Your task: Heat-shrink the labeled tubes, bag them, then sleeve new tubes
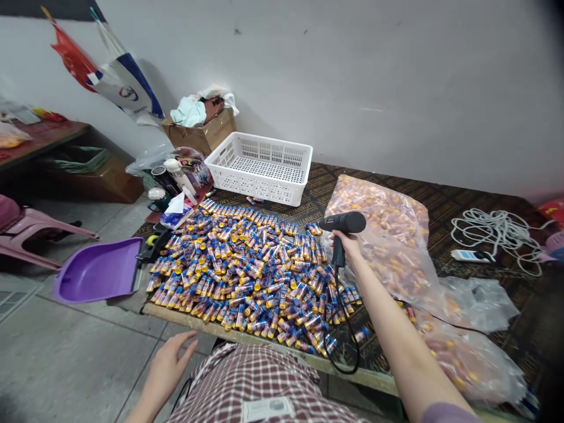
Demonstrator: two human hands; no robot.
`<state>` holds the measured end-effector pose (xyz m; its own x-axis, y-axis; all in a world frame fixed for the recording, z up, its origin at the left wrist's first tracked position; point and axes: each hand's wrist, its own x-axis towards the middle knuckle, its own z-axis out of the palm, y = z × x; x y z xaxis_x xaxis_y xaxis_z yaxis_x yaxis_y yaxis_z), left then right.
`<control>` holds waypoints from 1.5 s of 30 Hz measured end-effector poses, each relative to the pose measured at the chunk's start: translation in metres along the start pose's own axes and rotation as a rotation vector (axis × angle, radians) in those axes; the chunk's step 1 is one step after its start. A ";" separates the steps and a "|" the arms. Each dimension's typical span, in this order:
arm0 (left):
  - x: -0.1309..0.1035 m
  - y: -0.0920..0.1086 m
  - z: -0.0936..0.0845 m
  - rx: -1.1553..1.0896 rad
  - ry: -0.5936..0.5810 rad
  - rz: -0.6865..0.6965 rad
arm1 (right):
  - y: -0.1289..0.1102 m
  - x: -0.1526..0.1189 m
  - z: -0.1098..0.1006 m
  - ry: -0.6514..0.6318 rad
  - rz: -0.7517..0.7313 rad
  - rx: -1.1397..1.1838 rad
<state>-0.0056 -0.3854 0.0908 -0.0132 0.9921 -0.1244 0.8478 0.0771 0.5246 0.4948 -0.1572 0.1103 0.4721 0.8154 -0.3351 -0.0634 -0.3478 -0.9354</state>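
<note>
My right hand [349, 245] is wrapped round the handle of a black hair dryer [343, 222], held over the right side of the pile with its nozzle toward the left. From the handle a black cord [338, 329] loops down past the table edge. Below the dryer spreads a wide heap of small tubes [247, 264] with yellow and blue ends and printed wraps. My left hand [170, 361] hangs in front of the table's near edge, fingers apart and holding nothing. Beside the dryer lies a large clear plastic bag [388, 229] full of similar pieces.
A white plastic basket [259, 187] stands behind the heap. Left of it are a cardboard box [202, 134] and bottles [176, 173]. A purple dustpan [99, 273] juts out at the left edge. Coiled white cable [497, 232] and a second filled bag [476, 358] lie right.
</note>
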 end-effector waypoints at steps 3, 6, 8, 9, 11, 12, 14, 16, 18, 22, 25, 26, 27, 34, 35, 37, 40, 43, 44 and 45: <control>-0.009 -0.004 0.003 -0.004 0.012 -0.038 | -0.005 0.003 0.008 -0.102 -0.003 -0.064; -0.017 -0.007 0.008 -0.015 -0.007 -0.071 | -0.003 -0.012 0.012 -0.232 -0.005 -0.152; -0.018 -0.006 0.011 -0.023 -0.024 -0.074 | -0.001 -0.025 0.015 -0.279 -0.022 -0.199; -0.017 -0.005 0.012 -0.029 -0.031 -0.072 | 0.000 -0.031 0.018 -0.281 -0.038 -0.216; -0.013 -0.002 0.013 -0.044 -0.042 -0.068 | 0.000 -0.041 0.024 -0.257 -0.079 -0.238; -0.010 0.000 0.013 -0.052 -0.047 -0.067 | -0.001 -0.046 0.026 -0.247 -0.094 -0.246; -0.005 0.003 0.010 -0.069 -0.058 -0.066 | -0.005 -0.055 0.031 -0.255 -0.094 -0.257; -0.002 0.004 0.006 -0.083 -0.067 -0.065 | -0.010 -0.067 0.035 -0.296 -0.059 -0.265; -0.002 0.003 0.000 -0.097 -0.073 -0.066 | -0.015 -0.080 0.039 -0.342 -0.022 -0.269; -0.005 -0.009 -0.008 -0.106 -0.080 -0.097 | -0.024 -0.106 0.061 -0.436 0.046 -0.237; -0.009 -0.025 -0.009 -0.115 -0.081 -0.111 | -0.027 -0.123 0.092 -0.503 0.063 -0.205; -0.009 -0.030 -0.009 -0.121 -0.079 -0.111 | -0.028 -0.128 0.104 -0.531 0.061 -0.205; -0.010 -0.035 -0.009 -0.128 -0.075 -0.110 | -0.028 -0.131 0.117 -0.561 0.056 -0.208; -0.007 -0.072 -0.016 -0.175 -0.066 -0.154 | -0.028 -0.153 0.199 -0.680 0.026 -0.254; -0.005 -0.078 -0.018 -0.177 -0.070 -0.162 | -0.027 -0.157 0.209 -0.693 0.034 -0.254; -0.002 -0.090 -0.023 -0.177 -0.084 -0.176 | -0.024 -0.166 0.229 -0.696 0.045 -0.255; 0.006 -0.106 -0.031 -0.173 -0.112 -0.174 | -0.019 -0.181 0.250 -0.706 0.074 -0.267; 0.019 -0.119 -0.039 -0.164 -0.142 -0.139 | -0.015 -0.194 0.252 -0.740 0.136 -0.313; 0.025 -0.122 -0.042 -0.160 -0.151 -0.124 | -0.015 -0.198 0.248 -0.728 0.138 -0.341; 0.031 -0.126 -0.044 -0.155 -0.160 -0.110 | -0.015 -0.202 0.241 -0.700 0.131 -0.367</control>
<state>-0.1359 -0.3604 0.0582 -0.0066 0.9496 -0.3135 0.7546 0.2104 0.6215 0.1882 -0.2046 0.1650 -0.1885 0.8163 -0.5460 0.2708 -0.4913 -0.8279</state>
